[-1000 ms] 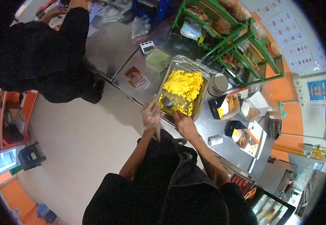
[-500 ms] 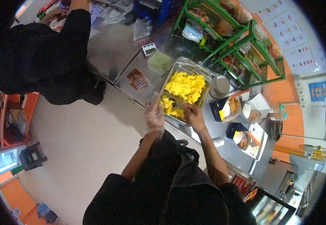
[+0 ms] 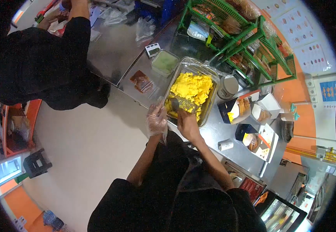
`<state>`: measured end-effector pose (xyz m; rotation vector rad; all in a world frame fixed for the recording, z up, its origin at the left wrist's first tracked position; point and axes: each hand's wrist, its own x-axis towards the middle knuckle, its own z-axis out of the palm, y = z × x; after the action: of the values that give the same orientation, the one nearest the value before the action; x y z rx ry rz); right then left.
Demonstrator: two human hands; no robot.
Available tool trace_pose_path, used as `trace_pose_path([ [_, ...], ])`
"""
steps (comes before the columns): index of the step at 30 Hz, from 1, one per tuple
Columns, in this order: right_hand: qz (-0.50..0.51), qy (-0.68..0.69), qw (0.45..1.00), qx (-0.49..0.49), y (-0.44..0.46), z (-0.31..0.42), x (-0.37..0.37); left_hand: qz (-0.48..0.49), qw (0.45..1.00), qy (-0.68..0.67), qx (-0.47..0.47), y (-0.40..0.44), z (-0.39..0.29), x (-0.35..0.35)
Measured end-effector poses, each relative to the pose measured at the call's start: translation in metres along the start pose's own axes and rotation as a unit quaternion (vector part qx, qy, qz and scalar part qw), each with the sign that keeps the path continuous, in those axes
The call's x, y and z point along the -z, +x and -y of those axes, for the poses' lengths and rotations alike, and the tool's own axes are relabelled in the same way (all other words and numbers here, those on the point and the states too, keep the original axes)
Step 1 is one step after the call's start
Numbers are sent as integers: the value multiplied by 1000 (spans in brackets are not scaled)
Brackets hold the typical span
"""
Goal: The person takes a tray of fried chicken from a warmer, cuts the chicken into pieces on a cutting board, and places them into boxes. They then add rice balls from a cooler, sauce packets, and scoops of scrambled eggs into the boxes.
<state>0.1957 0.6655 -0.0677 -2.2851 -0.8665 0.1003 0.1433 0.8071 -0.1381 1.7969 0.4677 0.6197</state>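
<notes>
A metal tray (image 3: 216,83) edged with clear film holds a heap of yellow scrambled egg (image 3: 191,88). My left hand (image 3: 157,121), in a clear plastic glove, grips the tray's near left corner. My right hand (image 3: 188,127), which looks bare, is closed at the near side of the tray around a flat scraper-like tool (image 3: 187,105). Egg bits cling to the tool's blade, and its handle is mostly hidden by the fingers. Left of the tray stand a tub of pale green contents (image 3: 165,63) and a bag of reddish-brown sauce (image 3: 141,81).
Green baskets (image 3: 229,42) with packets stand behind the tray. Open food boxes (image 3: 233,110), a round canister (image 3: 228,87) and a white cup (image 3: 225,145) are to the right. A small timer (image 3: 152,50) lies at the back. A person in black (image 3: 48,62) works on the left.
My right hand has moved left and toward me, bringing the tool's egg-covered blade into view over the near part of the egg. My left hand stays at the tray corner.
</notes>
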Motion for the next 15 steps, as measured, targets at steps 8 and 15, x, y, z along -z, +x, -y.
trace_pose_path([
  [8,-5,463,819,-339,-3,-28,6,75,973,99,193,7,-30,-9],
  [15,-9,180,957,-229,-32,-59,52,29,978,-106,180,-9,-13,-8],
])
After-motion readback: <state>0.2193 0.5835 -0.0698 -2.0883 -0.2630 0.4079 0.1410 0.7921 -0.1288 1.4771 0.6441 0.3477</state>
